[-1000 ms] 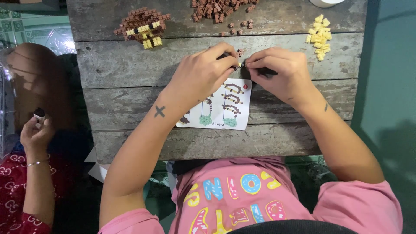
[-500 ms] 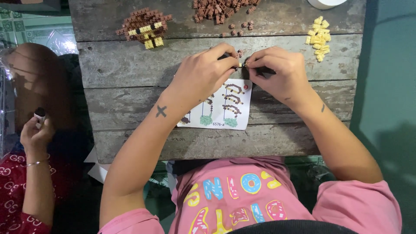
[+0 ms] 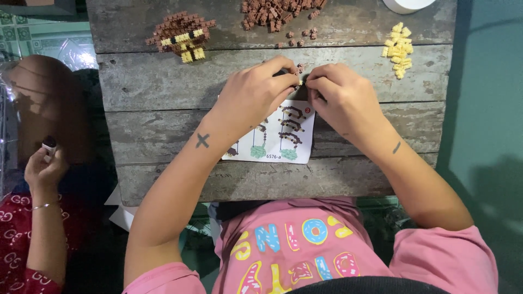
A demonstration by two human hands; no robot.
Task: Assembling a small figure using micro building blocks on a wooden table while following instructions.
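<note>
Both hands meet over the middle plank of the weathered wooden counter [image 3: 163,81], just above the top edge of the instruction sheet [image 3: 272,139]. The left hand [image 3: 256,95] is curled nearly closed, its fingertips pinched on a tiny cluster of brown building bricks [image 3: 299,69] with a speck of yellow in it. The right hand [image 3: 340,98] is closed in the same way, thumb and forefinger pressed to the same small piece from the other side, so the two sets of fingertips touch around it. The piece is mostly hidden by the fingers; its shape cannot be told.

The sheet lies flat on the counter, its upper part covered by the hands, with drawn building steps showing on the lower part. Beyond the sheet, on the far plank, stands a partly built brown and yellow brick figure [image 3: 180,35] off to the left of it, a loose heap of brown bricks [image 3: 278,11] straight beyond it, and a small pile of yellow bricks [image 3: 399,50] to the right. Left of the counter, another person's hand [image 3: 43,169] holds a small dark-capped object [image 3: 49,146].
</note>
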